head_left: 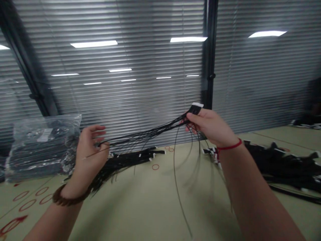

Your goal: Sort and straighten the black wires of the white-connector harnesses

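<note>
A black wire harness (147, 132) stretches in the air between my two hands. Pinched in my right hand (207, 124) is its connector end, with a white connector (197, 105) poking out above the thumb. Several thin wires hang loose below that hand, one curving far down over the table. My left hand (91, 150) has the other end of the wires between thumb and palm, its upper fingers loosely curled; a wire tip sticks out past the thumb. Beneath and behind the left hand lies a pile of black harnesses (125, 160) with white connectors.
A clear plastic bag (42, 147) of dark cables stands at the left. More black harnesses (288, 167) lie at the right, beside my right forearm. The pale green table (150, 201) bears red circle marks. Behind it is glass with blinds (140, 100).
</note>
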Motion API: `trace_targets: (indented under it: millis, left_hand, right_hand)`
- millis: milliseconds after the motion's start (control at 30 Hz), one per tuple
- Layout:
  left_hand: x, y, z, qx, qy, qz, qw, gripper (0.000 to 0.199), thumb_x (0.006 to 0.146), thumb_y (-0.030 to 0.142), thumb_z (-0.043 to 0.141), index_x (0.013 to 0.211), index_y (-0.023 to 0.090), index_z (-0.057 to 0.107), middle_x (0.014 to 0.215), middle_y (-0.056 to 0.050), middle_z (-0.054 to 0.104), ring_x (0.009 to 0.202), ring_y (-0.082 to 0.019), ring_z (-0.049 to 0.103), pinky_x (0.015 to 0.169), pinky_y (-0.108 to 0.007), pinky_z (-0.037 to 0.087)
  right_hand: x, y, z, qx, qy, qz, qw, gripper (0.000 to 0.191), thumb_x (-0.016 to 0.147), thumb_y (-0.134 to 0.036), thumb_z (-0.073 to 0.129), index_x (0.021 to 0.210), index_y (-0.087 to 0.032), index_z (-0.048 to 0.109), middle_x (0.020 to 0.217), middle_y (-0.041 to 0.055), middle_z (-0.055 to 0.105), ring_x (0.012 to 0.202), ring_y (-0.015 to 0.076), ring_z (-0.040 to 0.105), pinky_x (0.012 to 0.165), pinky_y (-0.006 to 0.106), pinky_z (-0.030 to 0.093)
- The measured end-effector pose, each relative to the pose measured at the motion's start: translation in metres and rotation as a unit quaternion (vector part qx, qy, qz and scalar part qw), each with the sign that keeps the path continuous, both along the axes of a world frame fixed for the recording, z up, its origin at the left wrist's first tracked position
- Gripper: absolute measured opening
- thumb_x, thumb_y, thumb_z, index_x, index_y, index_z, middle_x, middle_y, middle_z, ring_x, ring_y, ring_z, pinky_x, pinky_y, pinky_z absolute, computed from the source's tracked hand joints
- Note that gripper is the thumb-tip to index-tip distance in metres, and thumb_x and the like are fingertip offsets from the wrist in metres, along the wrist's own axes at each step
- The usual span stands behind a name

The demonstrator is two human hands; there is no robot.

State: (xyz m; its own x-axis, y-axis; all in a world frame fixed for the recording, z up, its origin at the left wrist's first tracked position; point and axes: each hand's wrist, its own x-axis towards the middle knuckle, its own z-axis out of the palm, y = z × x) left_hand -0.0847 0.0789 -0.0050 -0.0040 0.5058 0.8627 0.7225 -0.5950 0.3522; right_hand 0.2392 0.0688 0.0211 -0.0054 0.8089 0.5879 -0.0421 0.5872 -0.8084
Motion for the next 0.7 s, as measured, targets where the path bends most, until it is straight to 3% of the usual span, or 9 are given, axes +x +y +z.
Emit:
trace_targets:
  millis: [133, 200, 333, 467, 600, 700]
  left_hand:
    - [-0.015, -0.008, 0.007, 0.029, 0.124, 0.121, 0.984, 0.031, 0.075, 0.009, 0.051, 0.105, 0.017, 0.054, 0.112, -0.013, 0.051, 0.118, -0.046, 0.032, 0.094, -0.068, 0.021]
    - [-0.01, -0.009, 0.002, 0.022, 0.195, 0.129, 0.972, 0.032, 0.077, 0.006, 0.048, 0.106, 0.018, 0.057, 0.112, -0.014, 0.053, 0.116, -0.046, 0.033, 0.092, -0.067, 0.019]
    - [0.009, -0.007, -0.009, 0.0, 0.303, 0.059, 0.951, 0.032, 0.074, 0.001, 0.047, 0.095, 0.019, 0.062, 0.097, -0.01, 0.061, 0.097, -0.035, 0.049, 0.082, -0.05, 0.033]
    - [0.027, -0.022, -0.009, -0.011, 0.346, -0.051, 0.937, 0.02, 0.08, 0.01, 0.05, 0.091, 0.021, 0.061, 0.09, -0.005, 0.062, 0.088, -0.028, 0.052, 0.077, -0.042, 0.037]
    - [0.031, -0.042, -0.002, -0.017, 0.285, -0.137, 0.949, 0.017, 0.088, 0.017, 0.045, 0.101, 0.019, 0.055, 0.094, -0.005, 0.06, 0.086, -0.021, 0.056, 0.076, -0.032, 0.043]
    - [0.02, -0.038, 0.006, -0.074, 0.013, -0.213, 0.974, 0.014, 0.084, 0.018, 0.053, 0.097, 0.02, 0.057, 0.087, -0.002, 0.06, 0.079, -0.017, 0.057, 0.072, -0.027, 0.045]
  right_hand:
    - [-0.03, -0.001, -0.006, -0.001, -0.073, 0.056, 0.996, 0.014, 0.087, -0.014, 0.058, 0.074, -0.008, 0.058, 0.061, -0.0032, 0.056, 0.049, 0.0044, 0.052, 0.046, 0.014, 0.043]
    - [-0.046, -0.002, -0.008, 0.008, -0.066, 0.068, 0.995, 0.01, 0.089, -0.016, 0.057, 0.082, -0.009, 0.059, 0.067, -0.0011, 0.06, 0.056, 0.0069, 0.057, 0.053, 0.018, 0.048]
    - [-0.063, -0.006, -0.011, 0.034, -0.016, 0.065, 0.997, 0.014, 0.092, -0.027, 0.053, 0.095, -0.013, 0.055, 0.078, 0.0036, 0.065, 0.069, 0.0132, 0.064, 0.066, 0.027, 0.053]
    - [-0.061, -0.007, -0.012, 0.053, 0.016, 0.045, 0.997, 0.026, 0.086, -0.041, 0.059, 0.094, -0.017, 0.054, 0.079, 0.0057, 0.066, 0.073, 0.0175, 0.065, 0.072, 0.032, 0.054]
    - [-0.048, -0.006, -0.01, 0.054, 0.015, 0.024, 0.998, 0.032, 0.084, -0.044, 0.061, 0.097, -0.016, 0.056, 0.083, 0.0066, 0.066, 0.077, 0.0181, 0.065, 0.074, 0.033, 0.053]
    - [-0.032, -0.004, -0.007, 0.051, -0.006, -0.004, 0.999, 0.029, 0.081, -0.039, 0.066, 0.096, -0.014, 0.064, 0.08, 0.0057, 0.066, 0.073, 0.0157, 0.063, 0.068, 0.028, 0.052]
